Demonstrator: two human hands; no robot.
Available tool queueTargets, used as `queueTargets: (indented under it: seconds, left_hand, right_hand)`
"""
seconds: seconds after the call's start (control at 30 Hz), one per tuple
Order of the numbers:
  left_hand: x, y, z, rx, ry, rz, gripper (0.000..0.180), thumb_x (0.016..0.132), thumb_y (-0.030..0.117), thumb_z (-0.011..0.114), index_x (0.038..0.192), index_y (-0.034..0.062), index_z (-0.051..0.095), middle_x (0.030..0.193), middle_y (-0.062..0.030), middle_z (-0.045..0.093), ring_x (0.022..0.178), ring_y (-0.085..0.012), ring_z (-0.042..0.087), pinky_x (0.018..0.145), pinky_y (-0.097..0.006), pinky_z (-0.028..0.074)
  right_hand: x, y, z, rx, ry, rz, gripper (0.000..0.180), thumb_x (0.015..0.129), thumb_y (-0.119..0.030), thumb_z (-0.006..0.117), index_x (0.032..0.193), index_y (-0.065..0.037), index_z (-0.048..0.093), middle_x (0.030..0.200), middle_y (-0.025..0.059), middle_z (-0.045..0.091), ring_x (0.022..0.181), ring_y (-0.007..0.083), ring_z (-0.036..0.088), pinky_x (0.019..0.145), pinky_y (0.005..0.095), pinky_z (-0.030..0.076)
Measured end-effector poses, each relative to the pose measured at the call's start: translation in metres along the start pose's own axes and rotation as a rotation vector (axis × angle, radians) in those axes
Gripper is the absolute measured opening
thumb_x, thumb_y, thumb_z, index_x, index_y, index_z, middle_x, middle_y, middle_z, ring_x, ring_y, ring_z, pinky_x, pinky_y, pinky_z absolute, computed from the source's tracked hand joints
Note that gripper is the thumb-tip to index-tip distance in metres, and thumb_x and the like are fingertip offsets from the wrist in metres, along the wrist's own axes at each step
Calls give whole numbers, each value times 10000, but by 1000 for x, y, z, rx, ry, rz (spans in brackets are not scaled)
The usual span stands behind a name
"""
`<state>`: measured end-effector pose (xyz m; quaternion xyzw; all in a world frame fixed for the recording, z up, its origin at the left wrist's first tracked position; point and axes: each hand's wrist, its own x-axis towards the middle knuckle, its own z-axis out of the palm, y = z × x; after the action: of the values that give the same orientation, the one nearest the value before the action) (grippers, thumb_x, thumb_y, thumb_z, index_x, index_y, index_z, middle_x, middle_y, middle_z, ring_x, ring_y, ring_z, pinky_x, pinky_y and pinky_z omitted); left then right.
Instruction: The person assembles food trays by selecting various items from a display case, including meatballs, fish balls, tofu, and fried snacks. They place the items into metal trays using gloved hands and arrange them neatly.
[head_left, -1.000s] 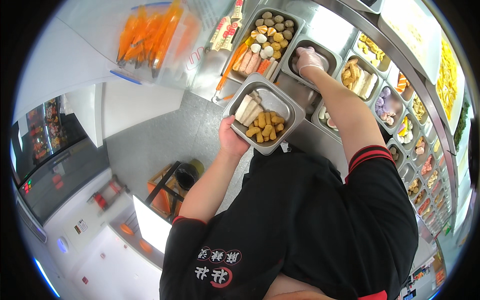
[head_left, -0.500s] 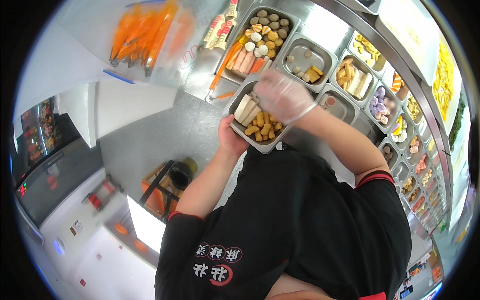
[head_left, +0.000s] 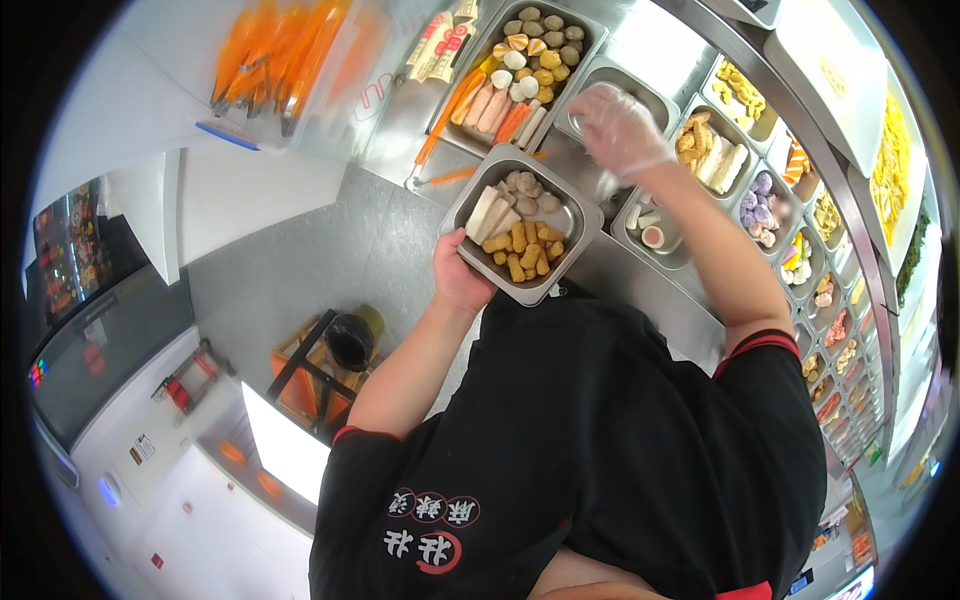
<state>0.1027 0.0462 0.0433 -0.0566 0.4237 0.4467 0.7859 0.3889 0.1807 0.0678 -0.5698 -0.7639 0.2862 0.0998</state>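
My bare left hand [head_left: 462, 272] grips the left side of a steel food pan [head_left: 588, 228], held tilted in front of my body. Inside it lie pale rectangular strips [head_left: 492, 212], grey-brown balls [head_left: 525, 184] and golden-brown stubby pieces [head_left: 522, 250]; its right part shows bare metal. Out over a second steel pan [head_left: 657, 108] on the counter is my right hand [head_left: 622, 132], in a clear plastic glove. Blur and the hand itself hide its fingertips and most of that pan's contents, so whether it holds anything does not show.
A large pan of balls and sticks [head_left: 518, 85] stands at the back. Orange-handled tongs [head_left: 437, 132] lie beside it, near a clear bin of orange-handled utensils [head_left: 275, 65]. Rows of filled pans [head_left: 765, 205] run along the right, below a metal rail [head_left: 790, 108].
My gloved right hand has moved from above the held pan outward to the counter pan. Grey-brown balls now show in the held pan where the hand covered it.
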Motion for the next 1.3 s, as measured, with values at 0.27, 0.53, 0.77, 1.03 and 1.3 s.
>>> queueTargets:
  seconds: [0.27, 0.53, 0.77, 1.03, 1.3]
  left_hand:
    - [-10, 1, -1, -5, -11, -16, 688, 922, 352, 467, 1524, 22, 465, 1588, -193, 468, 1442, -398, 456, 1240, -521, 313]
    - [-14, 5, 1, 3, 14, -30, 692, 913, 357, 476, 1520, 25, 474, 1577, -189, 487, 1433, -389, 471, 1233, -509, 331]
    - [-10, 1, 2, 21, 32, -33, 687, 912, 351, 481, 1518, 27, 477, 1571, -189, 493, 1431, -389, 470, 1233, -509, 326]
    - [-8, 1, 8, 32, 29, -51, 678, 918, 353, 494, 1520, 40, 477, 1577, -182, 486, 1437, -392, 459, 1239, -514, 312]
    - [-3, 4, 9, 59, -20, -24, 663, 939, 354, 493, 1517, 30, 478, 1569, -184, 495, 1429, -392, 469, 1234, -517, 319]
  right_hand:
    - [37, 79, 38, -401, -420, -124, 673, 854, 15, 640, 1497, -112, 488, 1674, 171, 307, 1462, 363, 445, 1196, 495, 380]
    - [42, 82, 48, -344, -474, -222, 611, 848, 16, 644, 1423, -171, 559, 1428, 169, 506, 1227, 344, 639, 1005, 486, 480]
    - [45, 83, 65, -311, -410, -199, 426, 854, 70, 605, 1246, -95, 625, 1395, 216, 518, 1172, 390, 653, 945, 451, 545]
    - [47, 95, 84, -94, -263, -47, 245, 854, 21, 612, 1074, -76, 662, 1280, 211, 585, 1122, 405, 654, 940, 446, 534]
    - [8, 33, 31, 167, 178, -157, 157, 867, -65, 623, 1016, -81, 668, 1194, 136, 624, 1021, 349, 663, 905, 412, 566]
